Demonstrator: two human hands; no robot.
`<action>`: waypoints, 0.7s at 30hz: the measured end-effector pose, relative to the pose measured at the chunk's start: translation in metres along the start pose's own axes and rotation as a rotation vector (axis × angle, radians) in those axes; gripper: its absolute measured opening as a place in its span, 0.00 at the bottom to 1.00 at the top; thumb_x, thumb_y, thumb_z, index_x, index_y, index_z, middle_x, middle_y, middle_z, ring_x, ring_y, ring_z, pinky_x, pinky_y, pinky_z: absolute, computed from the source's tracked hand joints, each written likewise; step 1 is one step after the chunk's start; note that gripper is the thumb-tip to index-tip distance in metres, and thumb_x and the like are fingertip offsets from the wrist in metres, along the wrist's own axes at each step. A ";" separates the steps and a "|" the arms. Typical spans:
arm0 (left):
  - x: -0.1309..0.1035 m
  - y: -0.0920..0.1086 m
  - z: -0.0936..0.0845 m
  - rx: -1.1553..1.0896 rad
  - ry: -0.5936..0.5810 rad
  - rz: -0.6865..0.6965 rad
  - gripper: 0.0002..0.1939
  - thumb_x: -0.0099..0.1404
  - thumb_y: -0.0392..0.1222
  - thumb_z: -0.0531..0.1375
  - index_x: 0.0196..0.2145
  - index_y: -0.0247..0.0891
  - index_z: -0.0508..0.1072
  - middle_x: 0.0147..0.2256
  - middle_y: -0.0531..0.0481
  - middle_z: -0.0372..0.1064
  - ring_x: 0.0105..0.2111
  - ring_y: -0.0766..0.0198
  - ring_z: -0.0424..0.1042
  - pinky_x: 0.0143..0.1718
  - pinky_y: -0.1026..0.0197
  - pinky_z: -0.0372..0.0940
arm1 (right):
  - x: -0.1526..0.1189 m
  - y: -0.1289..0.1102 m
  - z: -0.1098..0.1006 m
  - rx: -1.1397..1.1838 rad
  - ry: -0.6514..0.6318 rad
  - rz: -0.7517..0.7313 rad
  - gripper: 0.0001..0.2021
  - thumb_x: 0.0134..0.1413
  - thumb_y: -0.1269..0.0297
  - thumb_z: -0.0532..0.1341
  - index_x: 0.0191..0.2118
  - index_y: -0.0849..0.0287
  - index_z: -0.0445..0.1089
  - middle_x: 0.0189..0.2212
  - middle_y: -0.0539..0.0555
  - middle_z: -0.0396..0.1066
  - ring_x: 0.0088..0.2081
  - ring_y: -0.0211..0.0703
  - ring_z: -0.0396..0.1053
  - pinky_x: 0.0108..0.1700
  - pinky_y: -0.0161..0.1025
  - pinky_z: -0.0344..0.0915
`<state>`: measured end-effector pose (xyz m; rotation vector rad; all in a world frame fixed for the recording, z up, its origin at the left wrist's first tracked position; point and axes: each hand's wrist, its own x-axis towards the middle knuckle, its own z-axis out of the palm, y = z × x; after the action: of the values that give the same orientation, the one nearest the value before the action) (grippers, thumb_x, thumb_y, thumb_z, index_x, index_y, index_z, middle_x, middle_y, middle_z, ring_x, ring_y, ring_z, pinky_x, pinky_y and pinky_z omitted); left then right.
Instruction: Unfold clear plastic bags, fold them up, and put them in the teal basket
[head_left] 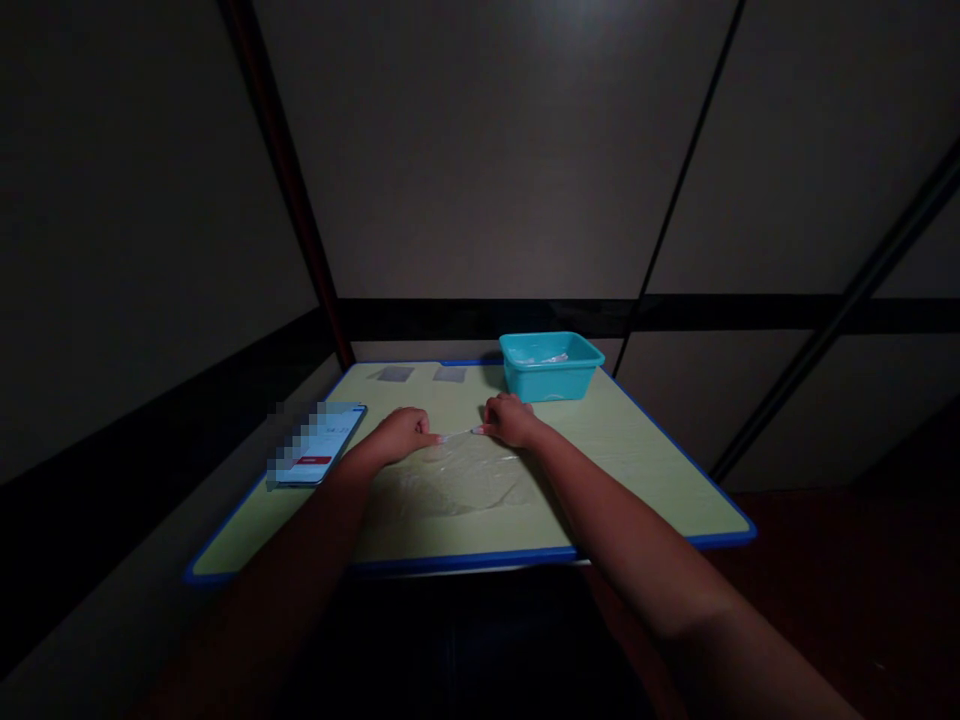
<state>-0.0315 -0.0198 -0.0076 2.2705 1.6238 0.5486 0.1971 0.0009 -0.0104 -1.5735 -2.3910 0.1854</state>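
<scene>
Counter, yellow-green top, blue rim. Clear plastic film lies near-center on it, far edge lifted. Turquoise plastic bin at far right, probably there to leave working room; contents unclear. Smartphone at left edge, screen up, likely for easy viewing. Left hand and right hand: fingers of both closed in pinches on film's edge, just apart, presumably tensioning it. Two gray rectangles far left.
</scene>
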 end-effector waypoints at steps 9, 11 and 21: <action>-0.001 0.003 -0.001 0.024 -0.082 0.007 0.16 0.45 0.54 0.62 0.19 0.39 0.62 0.22 0.55 0.61 0.26 0.63 0.61 0.25 0.64 0.50 | 0.006 -0.002 0.003 0.125 -0.081 -0.005 0.08 0.46 0.61 0.65 0.31 0.60 0.70 0.28 0.51 0.71 0.30 0.36 0.63 0.30 0.31 0.53; -0.001 0.001 -0.003 0.033 -0.065 0.004 0.17 0.46 0.55 0.61 0.19 0.39 0.62 0.22 0.54 0.61 0.25 0.63 0.61 0.25 0.64 0.49 | 0.007 0.001 0.003 0.143 -0.095 0.029 0.08 0.45 0.62 0.66 0.30 0.60 0.71 0.27 0.50 0.71 0.28 0.34 0.63 0.29 0.30 0.54; -0.001 -0.002 -0.008 -0.047 0.073 0.013 0.13 0.55 0.51 0.53 0.21 0.39 0.64 0.22 0.53 0.63 0.26 0.62 0.63 0.27 0.63 0.53 | 0.009 0.019 -0.007 0.134 -0.040 0.144 0.07 0.46 0.64 0.65 0.29 0.63 0.72 0.28 0.55 0.73 0.29 0.38 0.67 0.27 0.31 0.55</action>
<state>-0.0370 -0.0197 -0.0009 2.2536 1.6128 0.6734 0.2124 0.0168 -0.0070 -1.6927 -2.2430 0.4006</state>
